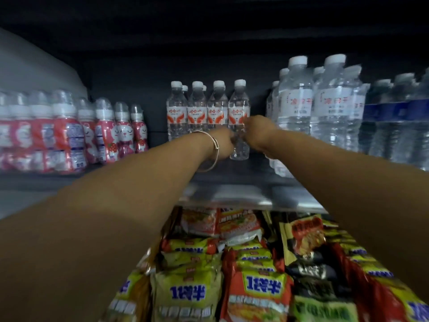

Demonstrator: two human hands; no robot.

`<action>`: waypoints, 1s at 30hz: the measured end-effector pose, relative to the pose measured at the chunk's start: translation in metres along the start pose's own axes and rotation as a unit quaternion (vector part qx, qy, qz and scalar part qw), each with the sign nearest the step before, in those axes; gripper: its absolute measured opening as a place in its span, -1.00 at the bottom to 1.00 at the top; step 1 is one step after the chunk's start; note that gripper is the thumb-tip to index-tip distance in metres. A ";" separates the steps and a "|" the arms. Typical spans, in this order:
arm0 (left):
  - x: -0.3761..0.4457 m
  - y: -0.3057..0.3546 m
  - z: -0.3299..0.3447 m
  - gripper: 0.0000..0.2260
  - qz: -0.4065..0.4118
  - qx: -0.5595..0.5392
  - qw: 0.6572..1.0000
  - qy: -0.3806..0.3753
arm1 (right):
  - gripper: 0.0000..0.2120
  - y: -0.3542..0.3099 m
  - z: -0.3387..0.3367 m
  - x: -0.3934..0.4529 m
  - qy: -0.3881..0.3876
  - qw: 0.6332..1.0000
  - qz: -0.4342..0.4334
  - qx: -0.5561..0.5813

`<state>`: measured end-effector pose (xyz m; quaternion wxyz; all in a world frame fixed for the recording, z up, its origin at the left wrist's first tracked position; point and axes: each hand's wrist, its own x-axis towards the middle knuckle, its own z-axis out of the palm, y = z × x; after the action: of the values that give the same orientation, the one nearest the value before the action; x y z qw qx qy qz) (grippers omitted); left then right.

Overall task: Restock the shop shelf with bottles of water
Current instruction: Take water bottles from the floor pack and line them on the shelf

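Closest to us, packets of instant noodles [232, 287] in yellow, red and black wrappers crowd the lower tier. Above them, our 2 bare arms stretch over the shelf edge [243, 198] to a small water bottle [239, 117] standing upright at the right end of a row of 4 matching white-capped bottles [197, 110]. Our left hand [224, 145], a thin bangle [213, 147] at its wrist, and our right hand [258, 131] close on the bottle's lower body from either side; blur keeps us from telling how the fingers curl. Pink cartoon-label drink bottles [111, 131] stand to the left, with larger clear water bottles [325, 101] and blue-label bottles [399, 117] to the right.
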<state>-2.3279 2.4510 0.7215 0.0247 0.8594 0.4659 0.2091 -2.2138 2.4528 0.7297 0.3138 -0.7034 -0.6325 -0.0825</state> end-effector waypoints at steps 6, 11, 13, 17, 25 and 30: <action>-0.079 0.046 0.027 -0.57 0.005 -0.030 0.997 0.070 | -0.53 0.039 -0.022 -0.114 0.024 0.984 -0.125 -0.126; -0.138 0.082 0.095 -0.53 0.005 -0.005 0.997 0.073 | -0.46 0.093 0.000 -0.215 0.037 0.965 -0.195 -0.173; -0.158 0.090 0.131 -0.52 0.009 -0.017 0.997 0.076 | -0.45 0.114 0.015 -0.252 0.022 0.967 -0.193 -0.163; -0.196 0.089 0.214 -0.47 0.000 -0.013 0.999 0.051 | -0.41 0.153 0.055 -0.319 -0.042 0.972 -0.163 -0.165; -0.280 0.054 0.425 -0.45 -0.033 0.016 0.998 -0.048 | -0.41 0.246 0.219 -0.439 -0.157 0.968 -0.125 -0.149; -0.351 0.011 0.556 -0.46 -0.047 0.029 0.991 -0.125 | -0.40 0.293 0.347 -0.530 -0.220 0.963 -0.105 -0.116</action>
<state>-2.2746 2.2446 0.0995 0.0678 0.8564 0.5047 0.0849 -2.1345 2.1976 0.0852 0.0731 -0.6650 -0.7426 -0.0310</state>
